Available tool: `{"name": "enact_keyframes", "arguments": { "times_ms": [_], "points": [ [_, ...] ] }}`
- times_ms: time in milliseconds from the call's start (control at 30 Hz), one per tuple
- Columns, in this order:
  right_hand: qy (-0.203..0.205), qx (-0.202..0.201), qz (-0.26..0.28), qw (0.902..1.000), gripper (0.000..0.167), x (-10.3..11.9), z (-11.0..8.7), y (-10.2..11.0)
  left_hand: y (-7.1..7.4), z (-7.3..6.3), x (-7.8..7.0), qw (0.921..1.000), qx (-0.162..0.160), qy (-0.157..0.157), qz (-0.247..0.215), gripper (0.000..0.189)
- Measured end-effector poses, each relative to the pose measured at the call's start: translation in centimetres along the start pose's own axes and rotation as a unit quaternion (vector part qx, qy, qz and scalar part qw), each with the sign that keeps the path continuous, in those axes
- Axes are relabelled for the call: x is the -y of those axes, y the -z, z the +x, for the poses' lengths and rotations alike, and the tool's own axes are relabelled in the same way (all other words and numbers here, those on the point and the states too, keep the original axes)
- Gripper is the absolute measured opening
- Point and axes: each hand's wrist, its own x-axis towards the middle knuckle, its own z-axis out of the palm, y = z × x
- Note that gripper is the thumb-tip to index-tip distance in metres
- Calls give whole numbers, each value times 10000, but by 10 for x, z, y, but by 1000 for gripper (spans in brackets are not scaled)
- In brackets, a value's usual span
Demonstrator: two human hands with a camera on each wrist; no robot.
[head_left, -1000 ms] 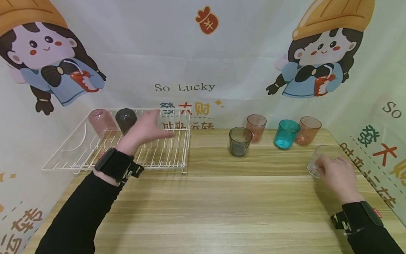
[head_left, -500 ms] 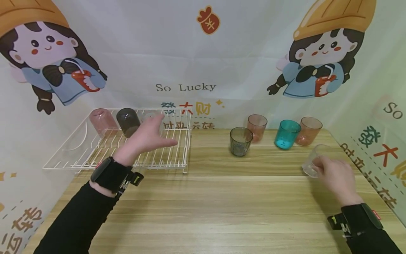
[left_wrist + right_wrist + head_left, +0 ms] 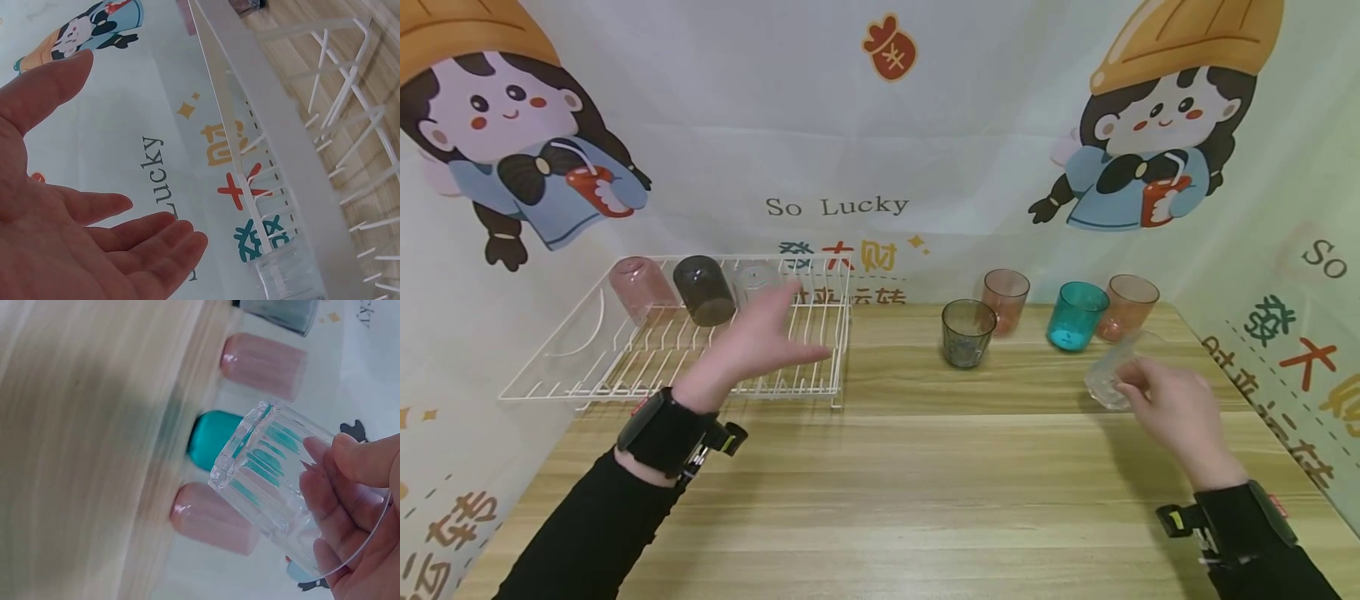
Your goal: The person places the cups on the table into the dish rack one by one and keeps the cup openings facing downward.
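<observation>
My right hand (image 3: 1180,412) holds a clear glass (image 3: 1108,379) near its rim, tilted with its base toward the left. In the right wrist view the thumb and fingers grip the clear glass (image 3: 281,481) around its open end. Over the right part of a white wire dish rack (image 3: 835,392), my left hand (image 3: 752,337) hovers with thumb and fingers spread, holding nothing. On the rack a pink glass (image 3: 642,287), a dark grey glass (image 3: 703,292) and another clear glass (image 3: 754,279) lean upside down in a row; the left hand partly covers the last one.
Right of the rack a smoky glass (image 3: 967,337) and a pink glass (image 3: 1007,296) stand upright. Farther right are a teal glass (image 3: 1077,317) and another pink glass (image 3: 1129,304). A printed cloth (image 3: 835,150) hangs behind the wooden table (image 3: 925,500).
My right hand has lifted the clear glass, tilting it and moving left. The left hand has drawn back slightly from the clear glass on the rack, which now shows.
</observation>
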Motion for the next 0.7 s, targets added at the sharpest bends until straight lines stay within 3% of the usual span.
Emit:
{"name": "enact_keyframes", "arguments": {
  "times_ms": [367, 700],
  "points": [
    [183, -212, 507, 9983, 13, 28, 12, 3, -13, -5, -12, 9991, -39, -309, 288, 110],
    [402, -520, 810, 9945, 13, 47, 14, 3, -22, -6, -22, 9988, -101, -425, 205, 110]
  ]
}}
